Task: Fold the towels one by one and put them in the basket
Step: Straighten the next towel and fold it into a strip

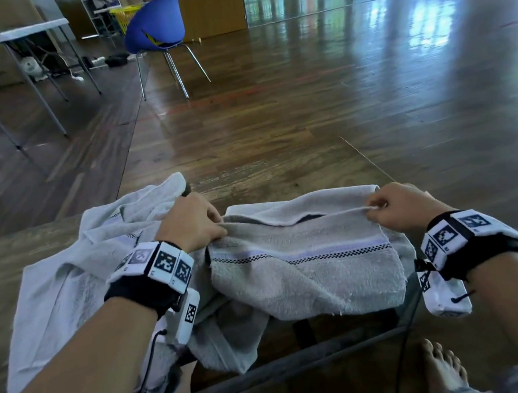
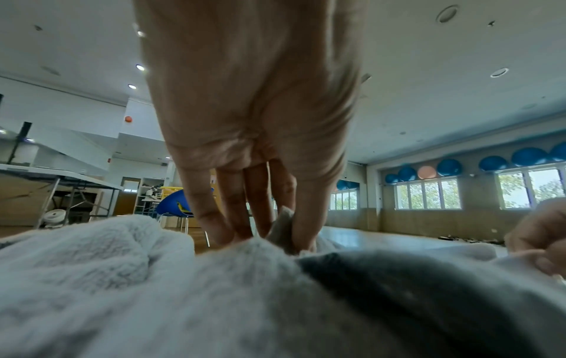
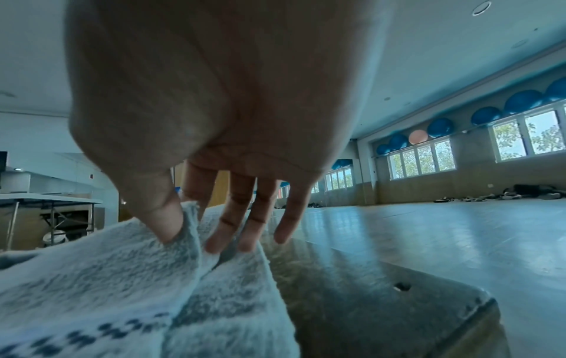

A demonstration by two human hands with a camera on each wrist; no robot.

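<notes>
Both hands on the grey terry towel with the lilac stripe and checked band (image 1: 304, 256) — draped over the near edge of the low glass-topped table (image 1: 304, 363), half-folded, top layer doubled toward the far side. Left hand (image 1: 194, 222) clamped on the towel's left corner, thumb against fingers with a tuft of cloth pinched between, plain in the left wrist view (image 2: 285, 227). Right hand (image 1: 397, 203) pinching the opposite corner at the towel's right end, thumb on top, fingertips (image 3: 214, 247) beneath. Corners held level and apart to keep the folded edge taut and square, probably so the next fold lands straight.

Left of the striped towel, a crumpled pale grey towel (image 1: 75, 277) heaped and waiting, partly under the left wrist — kept close for the next turn, presumably. No basket beside the towel in any view; a yellow crate-like thing (image 1: 126, 16) far beyond the towel, behind the blue plastic shell chair (image 1: 155, 23), may be one, though too small to say.

Fold under way, not finished; nothing stowed from what shows.
</notes>
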